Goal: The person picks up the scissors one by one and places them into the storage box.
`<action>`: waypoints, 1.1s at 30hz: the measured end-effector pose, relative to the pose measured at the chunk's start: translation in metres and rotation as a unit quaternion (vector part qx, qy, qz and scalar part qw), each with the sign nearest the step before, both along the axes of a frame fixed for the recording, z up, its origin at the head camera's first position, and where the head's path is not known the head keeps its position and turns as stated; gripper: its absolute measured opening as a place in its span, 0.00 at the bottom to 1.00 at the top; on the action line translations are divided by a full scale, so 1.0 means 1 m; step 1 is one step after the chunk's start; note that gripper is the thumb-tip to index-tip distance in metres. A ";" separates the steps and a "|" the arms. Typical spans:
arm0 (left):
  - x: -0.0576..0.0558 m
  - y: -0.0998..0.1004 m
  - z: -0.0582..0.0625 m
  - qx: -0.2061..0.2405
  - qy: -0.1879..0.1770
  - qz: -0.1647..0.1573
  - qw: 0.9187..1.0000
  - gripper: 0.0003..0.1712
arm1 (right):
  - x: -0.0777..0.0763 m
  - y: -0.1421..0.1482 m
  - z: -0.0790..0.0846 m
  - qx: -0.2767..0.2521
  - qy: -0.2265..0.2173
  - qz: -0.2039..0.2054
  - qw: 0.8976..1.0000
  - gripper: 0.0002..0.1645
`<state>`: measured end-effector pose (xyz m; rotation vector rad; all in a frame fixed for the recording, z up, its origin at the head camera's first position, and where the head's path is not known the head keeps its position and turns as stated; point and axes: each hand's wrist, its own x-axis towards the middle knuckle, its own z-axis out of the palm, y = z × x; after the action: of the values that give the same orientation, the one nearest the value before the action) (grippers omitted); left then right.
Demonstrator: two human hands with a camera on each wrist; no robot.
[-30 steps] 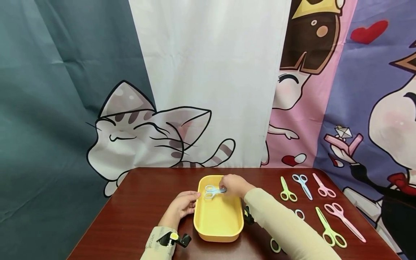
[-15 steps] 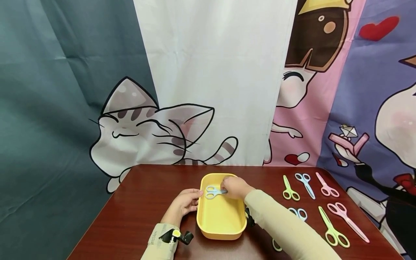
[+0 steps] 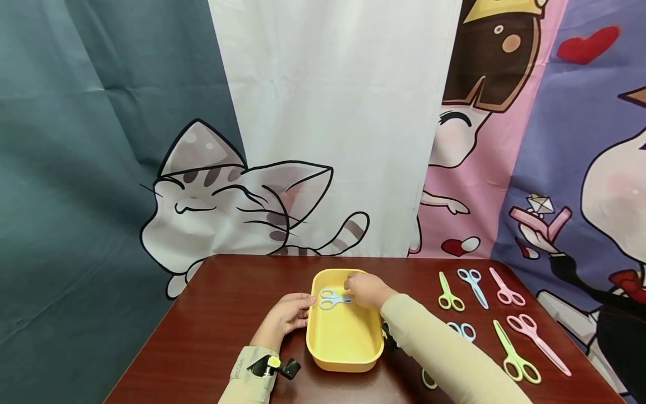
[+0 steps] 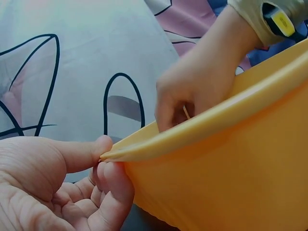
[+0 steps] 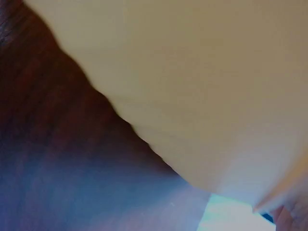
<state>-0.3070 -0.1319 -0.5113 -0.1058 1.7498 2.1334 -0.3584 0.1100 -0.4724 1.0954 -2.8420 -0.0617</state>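
Our left hand pinches yellow tub at edge. Right hand inside, by blue scissors; we can't tell its grip.

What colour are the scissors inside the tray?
The scissors in the tray are light blue; the head view shows them best.

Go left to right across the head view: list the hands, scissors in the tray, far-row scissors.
Left hand, pale blue ring-handled scissors in the rectangular yellow plastic tray, right hand, pale green ring-handled scissors, another pale blue ring-handled pair, pink ring-handled scissors.
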 end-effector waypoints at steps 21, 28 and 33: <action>0.002 0.001 0.001 0.019 0.006 -0.017 1.000 0.16 | -0.029 0.158 0.032 -0.195 0.015 -0.258 0.946 0.09; 0.001 0.002 0.002 0.021 0.011 -0.028 0.999 0.16 | -0.015 0.202 0.022 -0.186 -0.047 -0.332 0.924 0.12; 0.001 0.002 0.001 0.019 0.011 -0.031 0.999 0.16 | -0.002 0.213 0.011 -0.170 -0.098 -0.371 0.908 0.15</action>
<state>-0.3060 -0.1297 -0.5104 -0.0185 1.7017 2.1298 -0.3605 0.3227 -0.4618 -0.0798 -3.0899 0.4947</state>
